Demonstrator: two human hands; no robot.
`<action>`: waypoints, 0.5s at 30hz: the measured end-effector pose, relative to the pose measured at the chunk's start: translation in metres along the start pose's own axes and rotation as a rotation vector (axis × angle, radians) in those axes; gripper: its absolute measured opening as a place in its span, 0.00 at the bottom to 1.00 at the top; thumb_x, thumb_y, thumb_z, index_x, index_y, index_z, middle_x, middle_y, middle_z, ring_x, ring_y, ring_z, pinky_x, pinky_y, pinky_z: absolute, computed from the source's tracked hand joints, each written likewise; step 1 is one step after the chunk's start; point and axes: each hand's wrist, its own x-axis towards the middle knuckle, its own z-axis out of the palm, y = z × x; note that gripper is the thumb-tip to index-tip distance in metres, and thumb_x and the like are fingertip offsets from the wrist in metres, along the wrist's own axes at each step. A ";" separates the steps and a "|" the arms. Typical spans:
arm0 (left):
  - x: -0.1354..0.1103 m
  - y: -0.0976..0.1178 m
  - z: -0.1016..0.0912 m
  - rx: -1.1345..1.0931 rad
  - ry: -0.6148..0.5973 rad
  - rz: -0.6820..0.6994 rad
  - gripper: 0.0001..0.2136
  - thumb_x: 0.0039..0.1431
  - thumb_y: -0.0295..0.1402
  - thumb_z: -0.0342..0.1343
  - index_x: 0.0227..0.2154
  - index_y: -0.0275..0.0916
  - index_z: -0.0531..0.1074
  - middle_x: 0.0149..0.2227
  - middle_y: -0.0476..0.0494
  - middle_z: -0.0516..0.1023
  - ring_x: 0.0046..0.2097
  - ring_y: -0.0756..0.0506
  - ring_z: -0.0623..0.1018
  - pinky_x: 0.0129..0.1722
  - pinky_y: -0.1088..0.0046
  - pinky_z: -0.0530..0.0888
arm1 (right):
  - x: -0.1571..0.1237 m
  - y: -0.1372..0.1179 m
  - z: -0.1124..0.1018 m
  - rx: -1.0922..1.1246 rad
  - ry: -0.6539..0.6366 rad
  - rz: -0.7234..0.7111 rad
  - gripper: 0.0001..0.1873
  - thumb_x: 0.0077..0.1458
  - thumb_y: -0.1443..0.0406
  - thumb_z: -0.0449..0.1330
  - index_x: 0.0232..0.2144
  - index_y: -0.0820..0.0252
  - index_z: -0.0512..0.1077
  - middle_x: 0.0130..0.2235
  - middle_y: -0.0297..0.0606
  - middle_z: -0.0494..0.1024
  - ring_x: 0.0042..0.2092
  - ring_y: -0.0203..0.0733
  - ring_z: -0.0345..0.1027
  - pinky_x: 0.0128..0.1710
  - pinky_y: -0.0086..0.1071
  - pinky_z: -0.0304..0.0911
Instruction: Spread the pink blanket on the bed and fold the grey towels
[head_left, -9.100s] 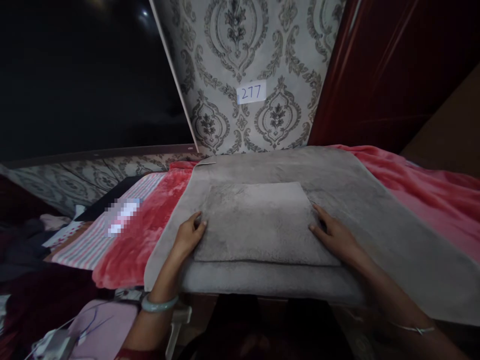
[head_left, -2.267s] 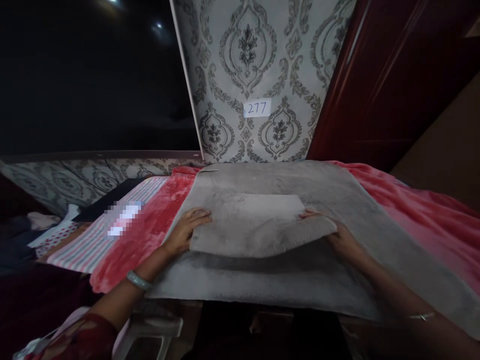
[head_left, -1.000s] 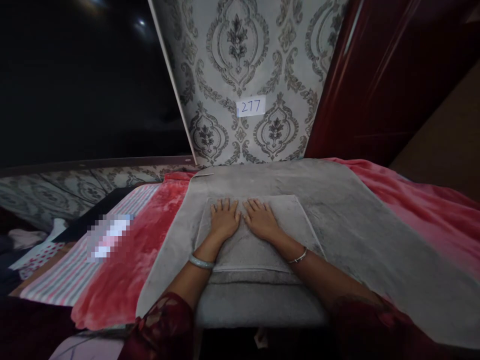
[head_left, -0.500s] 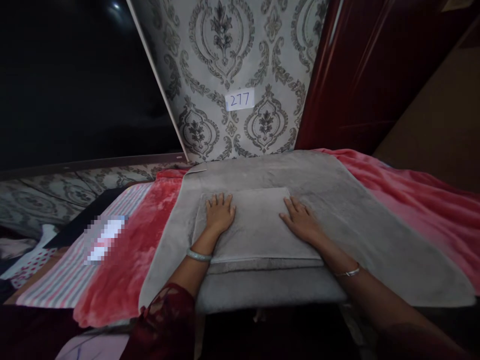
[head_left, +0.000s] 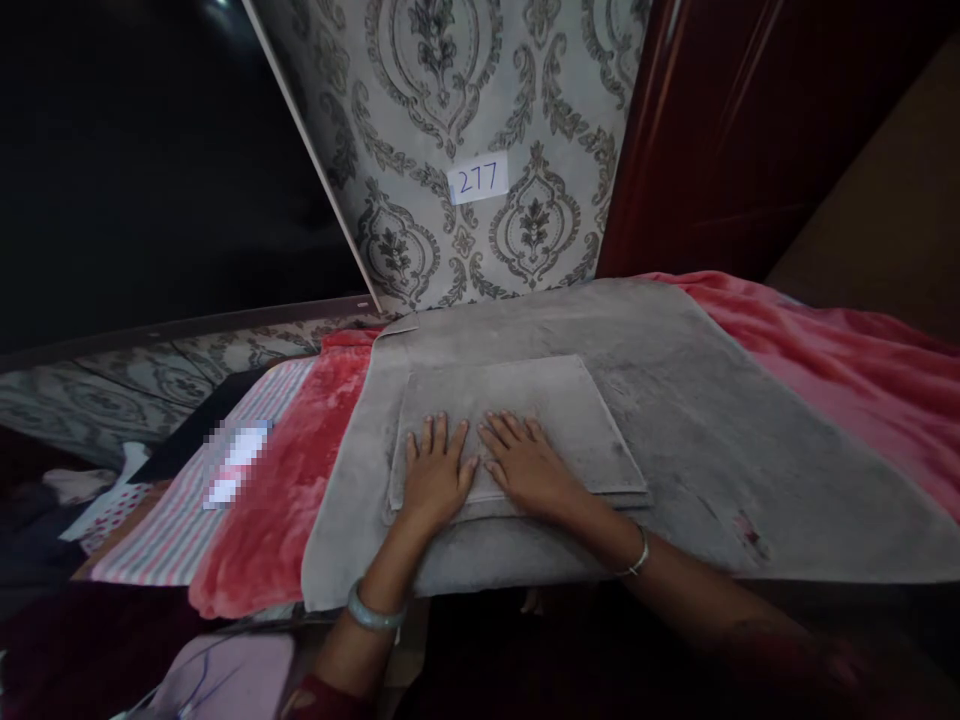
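Note:
A folded grey cloth (head_left: pixel 510 385), soft like a towel, lies as a flat rectangle on a larger spread grey cloth (head_left: pixel 712 450). My left hand (head_left: pixel 437 470) rests palm down on the folded cloth's near left part, fingers spread. Close beside it, my right hand (head_left: pixel 529 460) lies flat near the middle of the same cloth, its fingers apart and pointing up and left. Neither hand grips anything. The folded cloth's layered edge shows along its near side, partly covered by my hands and wrists.
Red plush fabric (head_left: pixel 270 500) lies under the grey cloth at left, with pink-red fabric (head_left: pixel 810 350) at right. A striped cloth (head_left: pixel 180 500) is further left. Behind stand a dark screen (head_left: pixel 165 170), a wall label (head_left: pixel 478 178) and a dark red panel (head_left: pixel 720 140).
My right hand has moved left and nearer me, from the folded cloth's right edge to its middle. My left hand has slid nearer to me. The view has shifted slightly.

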 end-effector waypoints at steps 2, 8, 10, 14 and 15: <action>-0.009 -0.001 0.008 0.008 0.007 -0.009 0.27 0.69 0.44 0.45 0.69 0.46 0.59 0.72 0.36 0.53 0.73 0.31 0.51 0.68 0.40 0.53 | -0.004 -0.005 0.008 0.017 -0.037 -0.015 0.32 0.68 0.59 0.45 0.70 0.64 0.55 0.72 0.45 0.47 0.73 0.53 0.38 0.70 0.55 0.41; -0.009 -0.004 0.013 -0.009 0.028 0.004 0.28 0.68 0.44 0.46 0.69 0.47 0.59 0.72 0.37 0.53 0.73 0.31 0.51 0.67 0.39 0.53 | -0.038 0.031 0.017 -0.007 0.026 0.072 0.34 0.67 0.54 0.46 0.70 0.63 0.56 0.71 0.45 0.49 0.72 0.50 0.40 0.70 0.52 0.43; -0.008 -0.004 0.012 -0.012 0.030 0.003 0.28 0.68 0.44 0.47 0.69 0.47 0.59 0.73 0.37 0.52 0.73 0.31 0.50 0.68 0.39 0.53 | -0.054 0.045 0.021 -0.027 0.076 0.119 0.34 0.67 0.53 0.45 0.70 0.60 0.56 0.71 0.44 0.51 0.72 0.49 0.42 0.70 0.52 0.44; -0.012 -0.004 0.014 -0.011 0.043 -0.003 0.28 0.68 0.44 0.47 0.68 0.43 0.59 0.72 0.35 0.52 0.73 0.32 0.51 0.68 0.41 0.52 | -0.084 0.067 0.028 -0.045 0.148 0.184 0.35 0.68 0.52 0.42 0.70 0.62 0.56 0.71 0.45 0.51 0.72 0.50 0.43 0.69 0.53 0.46; -0.013 -0.004 0.015 -0.014 0.046 -0.005 0.28 0.68 0.44 0.47 0.68 0.42 0.59 0.72 0.34 0.52 0.73 0.32 0.51 0.69 0.42 0.52 | -0.089 0.072 0.028 -0.038 0.147 0.192 0.35 0.67 0.51 0.43 0.70 0.62 0.56 0.71 0.45 0.52 0.72 0.50 0.43 0.69 0.53 0.47</action>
